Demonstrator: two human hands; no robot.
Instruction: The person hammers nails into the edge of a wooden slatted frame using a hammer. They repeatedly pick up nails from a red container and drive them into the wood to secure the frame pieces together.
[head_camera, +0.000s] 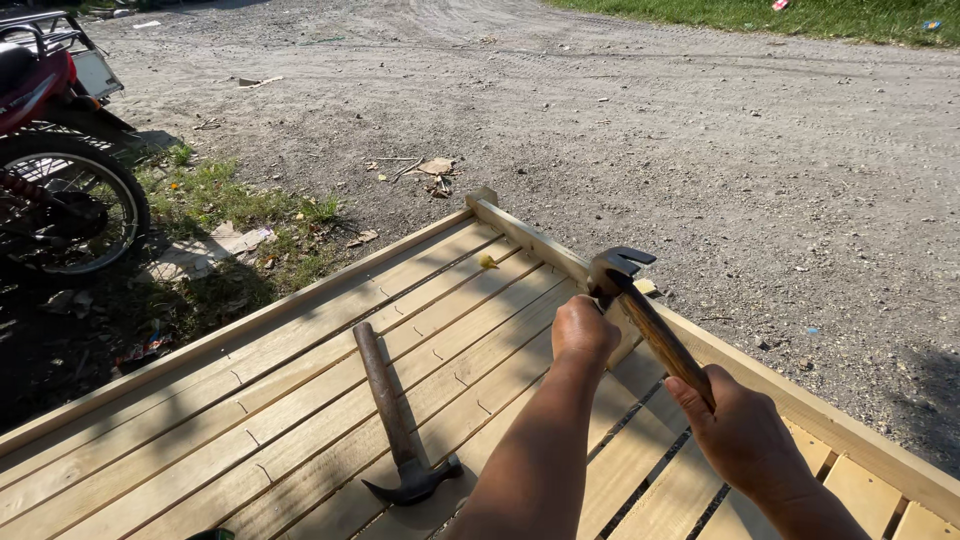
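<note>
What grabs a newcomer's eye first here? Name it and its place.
The claw hammer raised in the right hand over the wooden frame's far rail, with the left hand fisted just beside its head. Next, a second hammer lying loose on the slats, and a red motorcycle parked upper left.

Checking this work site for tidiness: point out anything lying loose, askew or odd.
A second claw hammer with a rusty metal handle lies loose on the pale wooden slat panel. A small yellow scrap sits on the slats near the far corner. Litter is strewn on the grass beside the parked motorbike.
</note>
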